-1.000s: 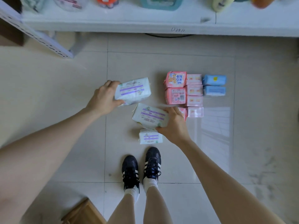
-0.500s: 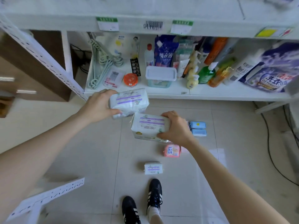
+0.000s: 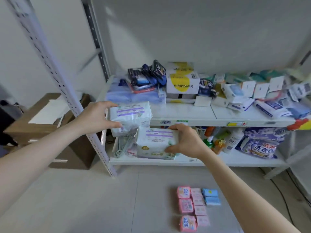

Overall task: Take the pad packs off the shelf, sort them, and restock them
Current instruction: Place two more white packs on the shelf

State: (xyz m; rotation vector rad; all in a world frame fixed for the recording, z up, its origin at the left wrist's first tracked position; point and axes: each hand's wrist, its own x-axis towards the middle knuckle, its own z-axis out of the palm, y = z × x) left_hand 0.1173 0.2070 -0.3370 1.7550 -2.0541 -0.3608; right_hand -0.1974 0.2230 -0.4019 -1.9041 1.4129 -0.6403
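My left hand (image 3: 94, 117) grips a white pad pack with purple stripes (image 3: 130, 117), held up at the front left edge of the upper shelf board (image 3: 185, 113). Just lower and to the right, my right hand (image 3: 186, 142) grips a second white pad pack with purple print (image 3: 155, 142) in front of the lower shelf. On the floor below lie sorted rows: pink pad packs (image 3: 186, 206), pale pink small packs (image 3: 200, 210) and two blue packs (image 3: 211, 197).
The upper shelf holds a yellow-and-white carton (image 3: 182, 79), dark blue packets (image 3: 148, 76), folded blue plastic (image 3: 133, 95) and several white boxes (image 3: 247, 89). Bottles and a detergent bag (image 3: 262, 145) fill the lower shelf. A perforated grey upright (image 3: 70, 93) stands left, a brown cabinet (image 3: 45, 121) behind it.
I have risen from the floor with both white packs; they moved up from beside the sorted rows to the height of the upper shelf. The view swung up from the floor to the shelves.
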